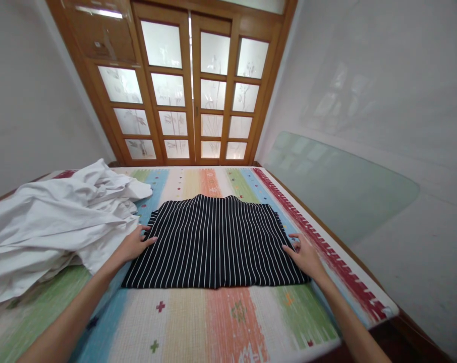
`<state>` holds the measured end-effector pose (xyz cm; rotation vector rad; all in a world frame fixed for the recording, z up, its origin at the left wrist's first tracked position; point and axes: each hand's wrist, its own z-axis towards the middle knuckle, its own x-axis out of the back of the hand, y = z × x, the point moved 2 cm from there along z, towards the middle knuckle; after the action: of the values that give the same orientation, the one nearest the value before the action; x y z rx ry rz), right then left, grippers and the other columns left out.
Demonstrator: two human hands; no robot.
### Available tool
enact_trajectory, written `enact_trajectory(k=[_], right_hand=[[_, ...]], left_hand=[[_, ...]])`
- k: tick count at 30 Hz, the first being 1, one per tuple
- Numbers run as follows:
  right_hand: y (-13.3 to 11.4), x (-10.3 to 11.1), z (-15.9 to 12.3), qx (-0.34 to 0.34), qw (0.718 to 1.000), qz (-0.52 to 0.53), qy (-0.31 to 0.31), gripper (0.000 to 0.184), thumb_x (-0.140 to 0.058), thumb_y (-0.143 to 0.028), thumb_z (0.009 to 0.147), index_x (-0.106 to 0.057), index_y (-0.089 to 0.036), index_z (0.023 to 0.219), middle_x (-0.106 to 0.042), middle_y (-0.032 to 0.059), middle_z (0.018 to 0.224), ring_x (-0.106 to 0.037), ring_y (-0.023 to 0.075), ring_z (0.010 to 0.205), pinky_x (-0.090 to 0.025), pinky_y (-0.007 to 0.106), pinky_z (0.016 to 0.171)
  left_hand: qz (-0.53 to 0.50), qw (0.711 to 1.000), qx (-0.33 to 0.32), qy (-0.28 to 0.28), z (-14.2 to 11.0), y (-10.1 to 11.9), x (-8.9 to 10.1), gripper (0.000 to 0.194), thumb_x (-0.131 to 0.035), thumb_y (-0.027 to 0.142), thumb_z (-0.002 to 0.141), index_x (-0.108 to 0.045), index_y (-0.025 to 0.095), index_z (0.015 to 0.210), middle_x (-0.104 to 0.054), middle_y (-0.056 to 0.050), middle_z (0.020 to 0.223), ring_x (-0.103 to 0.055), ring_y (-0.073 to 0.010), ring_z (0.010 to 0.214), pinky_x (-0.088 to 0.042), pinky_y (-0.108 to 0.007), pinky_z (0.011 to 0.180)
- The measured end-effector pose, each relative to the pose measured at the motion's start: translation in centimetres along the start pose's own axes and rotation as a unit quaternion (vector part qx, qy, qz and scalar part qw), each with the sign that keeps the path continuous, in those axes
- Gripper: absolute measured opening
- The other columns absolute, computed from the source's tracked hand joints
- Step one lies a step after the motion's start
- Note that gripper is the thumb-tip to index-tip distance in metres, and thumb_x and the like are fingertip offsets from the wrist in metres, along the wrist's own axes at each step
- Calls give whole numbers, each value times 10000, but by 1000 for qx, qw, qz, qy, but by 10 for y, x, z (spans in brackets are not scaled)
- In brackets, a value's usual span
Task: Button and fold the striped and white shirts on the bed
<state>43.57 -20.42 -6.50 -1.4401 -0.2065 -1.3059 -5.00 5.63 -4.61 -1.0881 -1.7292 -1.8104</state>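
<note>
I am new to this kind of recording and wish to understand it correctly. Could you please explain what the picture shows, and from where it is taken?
There is no machine here, only a person's two bare hands. The single picture comes from a camera worn on the head, looking forward and down. The left hand is at the left edge of a black cloth with white stripes, the right hand at its right edge; how firmly they grip is unclear. The cloth lies spread on a colourful cover. A crumpled white cloth lies to the left.
</note>
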Motion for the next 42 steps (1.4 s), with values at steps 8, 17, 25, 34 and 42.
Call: enact_trajectory(k=[8, 17, 25, 34, 42], right_hand=[[3, 13, -19, 6, 997, 72, 16, 430, -546, -516, 777, -524, -185, 1049, -472, -70, 523, -466, 162, 485, -386, 293, 561], [14, 16, -44, 3, 995, 87, -39, 501, -600, -509, 766, -503, -174, 1126, -376, -102, 514, -416, 143, 473, -352, 275, 515], [17, 22, -60, -8, 995, 97, -30, 514, -593, -525, 773, -516, -170, 1136, -357, -99, 529, -422, 145, 473, -372, 278, 515], [21, 28, -72, 3, 997, 69, -38, 545, -583, -501, 781, -492, -169, 1204, -356, -106, 527, -401, 135, 434, -359, 269, 480], [20, 29, -82, 3, 998, 55, -21, 558, -585, -520, 781, -472, -181, 1208, -460, -80, 574, -454, 144, 467, -417, 286, 533]], left_hand=[[-126, 992, 12, -12, -34, -10, 7, 710, -612, 648, 694, -497, 184, 1219, -692, -2, 660, -675, -247, 642, -506, -338, 602], [-113, 992, 12, -46, -61, -21, 10, 801, -664, 680, 607, -498, 172, 1204, -566, 67, 520, -594, -212, 505, -408, -274, 469], [-155, 985, 37, -60, -81, -26, 9, 825, -626, 719, 579, -430, 176, 1168, -455, 110, 467, -482, -164, 431, -297, -228, 442], [-130, 991, -16, -34, -92, -27, 14, 744, -623, 644, 617, -419, 187, 1168, -414, 117, 494, -428, -135, 448, -298, -225, 486], [-120, 991, -28, -51, -101, -31, 11, 792, -638, 637, 635, -397, 191, 1243, -443, 96, 557, -422, -136, 478, -348, -241, 515]])
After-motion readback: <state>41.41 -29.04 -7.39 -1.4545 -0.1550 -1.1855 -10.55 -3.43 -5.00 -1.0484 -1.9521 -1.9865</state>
